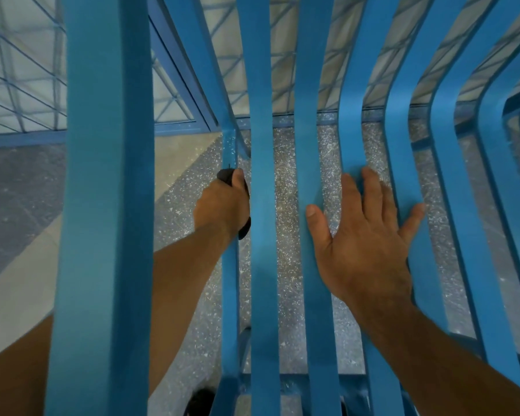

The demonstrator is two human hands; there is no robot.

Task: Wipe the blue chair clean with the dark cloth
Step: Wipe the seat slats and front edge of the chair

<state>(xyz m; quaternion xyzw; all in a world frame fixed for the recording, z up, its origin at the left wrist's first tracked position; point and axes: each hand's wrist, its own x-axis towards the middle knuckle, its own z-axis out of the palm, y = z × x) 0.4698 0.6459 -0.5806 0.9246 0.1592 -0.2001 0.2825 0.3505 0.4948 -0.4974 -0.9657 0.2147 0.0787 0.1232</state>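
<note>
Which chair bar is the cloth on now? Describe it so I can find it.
On the blue chair, start at the broad leftmost slat. The next bar to its right is the one, gripped by the left hand with the dark cloth. It is far narrower than its flat neighbours.

Dim, even, bluish light; no glare. Wide-angle bowing of chair slats (403,121) toward edges. Soft blur on nearest armrest (102,235).

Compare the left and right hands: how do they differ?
The left hand is curled, gripping the cloth; the right hand lies flat, fingers spread, holding nothing. The left hand is on a thin bar; the right hand spans wide slats. Both touch the chair.
</note>
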